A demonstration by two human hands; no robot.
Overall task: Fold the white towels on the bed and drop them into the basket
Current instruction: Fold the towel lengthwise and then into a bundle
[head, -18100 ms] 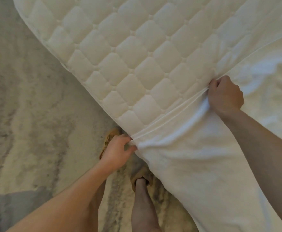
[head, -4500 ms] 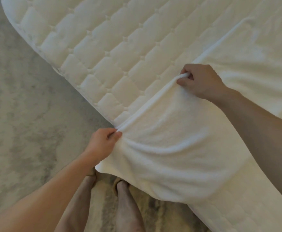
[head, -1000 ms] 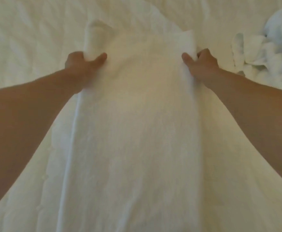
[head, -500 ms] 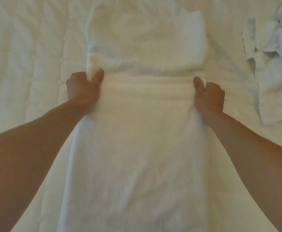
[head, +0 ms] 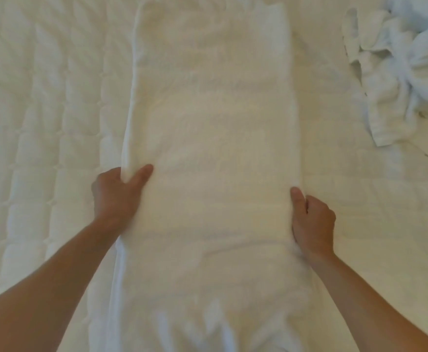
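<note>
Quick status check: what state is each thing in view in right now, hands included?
Towel: laid out in a long strip on the bed, held at both side edges.
Left hand: pinches the towel's left edge.
Right hand: grips the towel's right edge.
Pile of towels: crumpled, unfolded, far right.
Bed: quilted top, towels lying on it.
Basket: not in view.

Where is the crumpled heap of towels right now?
The crumpled heap lies top right in the head view, on the mattress, right of the flat towel.
</note>
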